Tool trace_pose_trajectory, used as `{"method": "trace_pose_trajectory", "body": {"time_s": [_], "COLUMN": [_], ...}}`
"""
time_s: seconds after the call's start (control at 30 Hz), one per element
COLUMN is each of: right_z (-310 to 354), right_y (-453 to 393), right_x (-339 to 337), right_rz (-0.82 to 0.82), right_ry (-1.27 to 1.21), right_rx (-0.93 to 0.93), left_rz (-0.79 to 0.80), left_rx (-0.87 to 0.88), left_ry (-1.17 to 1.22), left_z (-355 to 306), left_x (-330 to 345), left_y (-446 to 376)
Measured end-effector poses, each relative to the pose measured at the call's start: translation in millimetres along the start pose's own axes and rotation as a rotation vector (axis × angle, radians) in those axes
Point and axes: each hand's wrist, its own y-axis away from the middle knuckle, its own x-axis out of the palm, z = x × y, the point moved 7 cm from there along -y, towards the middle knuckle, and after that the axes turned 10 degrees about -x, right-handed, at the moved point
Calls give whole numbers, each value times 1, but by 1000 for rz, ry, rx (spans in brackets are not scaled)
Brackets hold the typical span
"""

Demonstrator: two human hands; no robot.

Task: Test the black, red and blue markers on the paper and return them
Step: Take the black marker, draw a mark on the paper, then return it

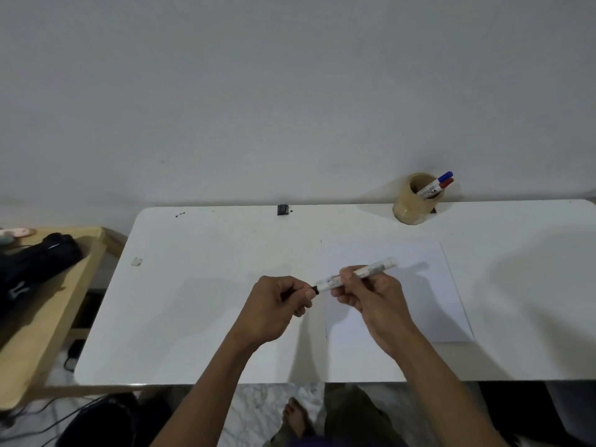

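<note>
My right hand [371, 295] grips the white barrel of the black marker [375, 268], held level over the sheet of white paper [425, 304]. My left hand [277, 301] is closed around the marker's black cap [315, 289] at the barrel's left end; whether the cap is on or just off I cannot tell. The blue marker [444, 176] and the red marker [447, 183] stand tilted in a tan holder cup [409, 208] at the table's back right.
The white table [193, 301] runs up against a grey wall. A small black object [283, 209] sits at the back edge. A wooden side table [42, 333] with a dark bag [35, 266] stands to the left. Cables lie on the floor.
</note>
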Motion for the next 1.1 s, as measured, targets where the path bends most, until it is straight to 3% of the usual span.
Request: {"method": "trace_pose_trajectory", "body": {"time_s": [0.13, 0.37, 0.67, 0.93, 1.03, 1.1], "right_z": [15, 5, -16, -18, -19, -19], "right_y": [-36, -69, -89, -98, -98, -100], "right_x": [-24, -43, -56, -58, -62, -65], "right_rz": [-103, -109, -132, -134, -177, -187], "right_ry": [-22, 98, 141, 138, 112, 130], "right_rx": [-59, -54, 25, 11, -6, -29], "left_rz": [-169, -485, -455, -433, -584, -735], "left_rx": [-51, -31, -133, -183, -265, -189], "left_ry": [-96, -318, -534, -529, -495, -442], "left_z": [6, -7, 7, 12, 11, 6], "left_x": [-24, -44, -38, -35, -43, -41], "left_y": [-23, -92, -154, -158, -134, -105]}}
